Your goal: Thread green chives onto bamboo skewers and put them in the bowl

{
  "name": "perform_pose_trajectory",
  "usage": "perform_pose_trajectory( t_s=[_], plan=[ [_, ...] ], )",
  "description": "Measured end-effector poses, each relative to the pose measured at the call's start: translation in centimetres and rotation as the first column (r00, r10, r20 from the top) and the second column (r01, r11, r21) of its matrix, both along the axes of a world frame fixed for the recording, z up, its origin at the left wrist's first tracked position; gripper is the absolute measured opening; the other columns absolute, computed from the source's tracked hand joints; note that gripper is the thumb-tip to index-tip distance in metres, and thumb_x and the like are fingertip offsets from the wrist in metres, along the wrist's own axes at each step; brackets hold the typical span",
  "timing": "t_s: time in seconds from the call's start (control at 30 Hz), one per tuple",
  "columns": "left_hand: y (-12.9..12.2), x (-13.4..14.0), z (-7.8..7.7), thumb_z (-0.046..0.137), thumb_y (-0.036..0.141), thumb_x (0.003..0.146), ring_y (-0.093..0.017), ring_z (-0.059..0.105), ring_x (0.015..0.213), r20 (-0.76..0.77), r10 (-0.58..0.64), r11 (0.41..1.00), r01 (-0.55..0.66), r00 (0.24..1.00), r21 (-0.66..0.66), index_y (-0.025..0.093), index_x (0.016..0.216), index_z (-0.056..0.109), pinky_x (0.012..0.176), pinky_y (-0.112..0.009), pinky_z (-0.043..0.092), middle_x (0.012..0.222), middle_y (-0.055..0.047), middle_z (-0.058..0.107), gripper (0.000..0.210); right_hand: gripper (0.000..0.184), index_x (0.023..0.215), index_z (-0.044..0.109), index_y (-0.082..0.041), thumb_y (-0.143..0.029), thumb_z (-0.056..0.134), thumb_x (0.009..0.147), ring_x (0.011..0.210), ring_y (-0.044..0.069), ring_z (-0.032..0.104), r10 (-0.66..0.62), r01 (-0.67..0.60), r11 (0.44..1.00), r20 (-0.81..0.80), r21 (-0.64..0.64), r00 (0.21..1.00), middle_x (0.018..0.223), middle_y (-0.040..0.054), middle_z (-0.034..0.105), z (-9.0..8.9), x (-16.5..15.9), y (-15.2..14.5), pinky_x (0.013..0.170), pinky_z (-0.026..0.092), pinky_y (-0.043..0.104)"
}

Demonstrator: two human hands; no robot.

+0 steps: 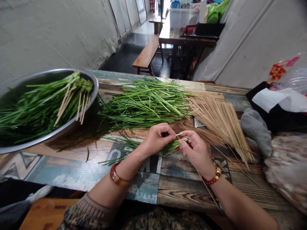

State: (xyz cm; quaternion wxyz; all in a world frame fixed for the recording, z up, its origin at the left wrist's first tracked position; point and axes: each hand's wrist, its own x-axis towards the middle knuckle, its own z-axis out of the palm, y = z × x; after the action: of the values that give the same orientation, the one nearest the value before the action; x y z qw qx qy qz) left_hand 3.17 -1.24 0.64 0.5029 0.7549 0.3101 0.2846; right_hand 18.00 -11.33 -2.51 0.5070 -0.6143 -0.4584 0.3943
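Both hands meet over the table's middle. My left hand [159,139] is closed in a pinch on the pale ends of a few garlic chives [176,145]. Facing it, my right hand [193,147] also has its fingers closed on those ends, thumb and fingertips together. The leaves of this small bunch trail left beneath my left hand. A thin bamboo skewer [209,190] slants down below my right wrist; whether my right hand holds it cannot be made out. Just beyond my hands lies a large heap of loose garlic chives [148,102].
Right of the heap lies a fan of bamboo skewers [223,124]. A metal basin [94,86] at left holds skewered chives [81,86]. A grey cloth [255,127] and a filled plastic bag [287,166] sit at right. A wooden bench [147,52] stands beyond the table.
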Motion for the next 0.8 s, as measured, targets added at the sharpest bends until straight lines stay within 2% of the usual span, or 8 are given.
perform_pose_trajectory(
  t_s=[0.1, 0.27, 0.5, 0.6, 0.8],
  plan=[
    [0.02, 0.05, -0.05, 0.066, 0.018, 0.078, -0.01, 0.054, 0.064, 0.015, -0.016, 1.0, 0.016, 1.0, -0.008, 0.011, 0.066, 0.067, 0.06, -0.02, 0.039, 0.067, -0.002, 0.061, 0.014, 0.029, 0.116, 0.054, -0.022, -0.032, 0.058, 0.089, 0.052, 0.009, 0.05, 0.033, -0.033, 0.999, -0.005, 0.012, 0.999, 0.069, -0.0045, 0.055, 0.03, 0.02, -0.04, 0.047, 0.041, 0.021],
    [-0.12, 0.3, -0.32, 0.065, 0.02, 0.078, -0.009, 0.053, 0.063, 0.046, -0.051, 0.998, 0.053, 0.998, -0.037, 0.011, 0.065, 0.067, 0.06, -0.02, 0.039, 0.065, -0.002, 0.06, 0.016, 0.024, 0.111, 0.055, -0.022, -0.032, 0.058, 0.089, 0.053, 0.009, 0.049, 0.038, -0.038, 0.999, -0.01, 0.024, 0.999, 0.069, -0.0041, 0.056, 0.11, -0.08, -0.05, 0.047, 0.041, 0.021],
    [0.05, -0.05, 0.17, 0.062, 0.027, 0.08, -0.011, 0.057, 0.066, 0.017, -0.082, 0.962, 0.084, 0.996, -0.26, 0.01, 0.077, 0.07, 0.061, -0.021, 0.042, 0.073, -0.004, 0.066, 0.019, 0.021, 0.107, 0.056, -0.022, -0.032, 0.058, 0.089, 0.055, 0.01, 0.051, 0.008, -0.011, 0.999, 0.067, 0.042, 0.998, 0.07, -0.0033, 0.058, 0.01, 0.08, -0.02, 0.049, 0.042, 0.022],
    [0.19, -0.08, 0.17, 0.06, 0.025, 0.082, -0.013, 0.059, 0.07, -0.013, -0.114, 0.96, 0.107, 0.993, -0.258, 0.009, 0.08, 0.071, 0.065, -0.022, 0.043, 0.077, -0.006, 0.069, 0.02, 0.021, 0.107, 0.056, -0.021, -0.032, 0.057, 0.089, 0.055, 0.01, 0.052, 0.008, -0.013, 0.998, 0.091, 0.055, 0.996, 0.071, -0.0029, 0.058, 0.08, 0.13, -0.04, 0.05, 0.043, 0.023],
    [-0.12, 0.3, -0.15, 0.059, 0.025, 0.083, -0.011, 0.055, 0.066, -0.002, -0.146, 0.969, 0.142, 0.989, -0.2, 0.01, 0.07, 0.067, 0.063, -0.021, 0.041, 0.07, -0.004, 0.065, 0.021, 0.017, 0.099, 0.058, -0.021, -0.033, 0.059, 0.087, 0.057, 0.011, 0.055, -0.049, 0.042, 0.998, 0.141, 0.055, 0.989, 0.073, -0.0006, 0.062, -0.27, 0.12, 0.05, 0.05, 0.043, 0.022]
  ],
)
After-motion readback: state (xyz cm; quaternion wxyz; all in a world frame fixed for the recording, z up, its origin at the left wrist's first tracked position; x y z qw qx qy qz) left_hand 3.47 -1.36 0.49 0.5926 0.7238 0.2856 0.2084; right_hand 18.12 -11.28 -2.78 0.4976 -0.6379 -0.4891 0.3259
